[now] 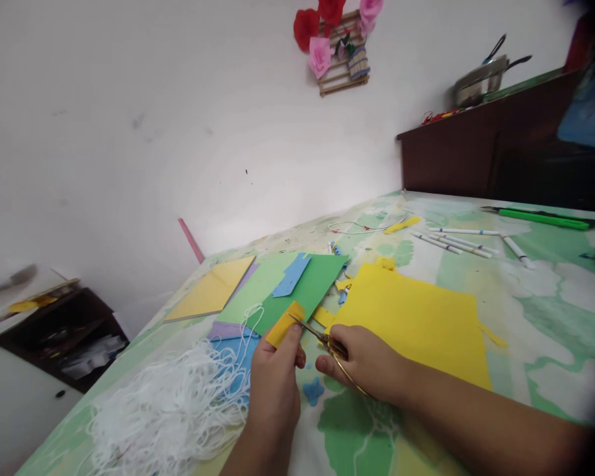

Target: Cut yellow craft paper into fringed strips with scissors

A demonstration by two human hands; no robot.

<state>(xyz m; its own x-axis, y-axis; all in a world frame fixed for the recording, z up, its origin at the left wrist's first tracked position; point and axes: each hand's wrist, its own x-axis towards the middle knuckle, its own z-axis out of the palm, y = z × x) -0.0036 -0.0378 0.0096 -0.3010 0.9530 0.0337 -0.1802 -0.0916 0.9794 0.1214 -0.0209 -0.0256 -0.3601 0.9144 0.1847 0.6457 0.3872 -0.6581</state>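
Note:
My left hand point(277, 370) pinches a small yellow-orange piece of craft sheet point(283, 325), held up above the table. In my right hand point(367, 360) is a pair of scissors point(350, 375) with gold-coloured handles. The blades point left and meet the yellow-orange piece at its right side, near my left thumb. A large yellow sheet point(416, 317) lies just beyond my right hand. Below the scissors rests a small blue flower-shaped cutout point(313, 391). Green sheets point(307, 281) with a blue strip point(291, 274) on top lie behind my left hand.
A tangled heap of white cord point(168, 410) lies at the left front. Several white markers point(463, 241) and a green cutter point(545, 218) are at the right. A yellow board point(211, 291) lies at the back left. A dark cabinet point(476, 142) stands behind the table.

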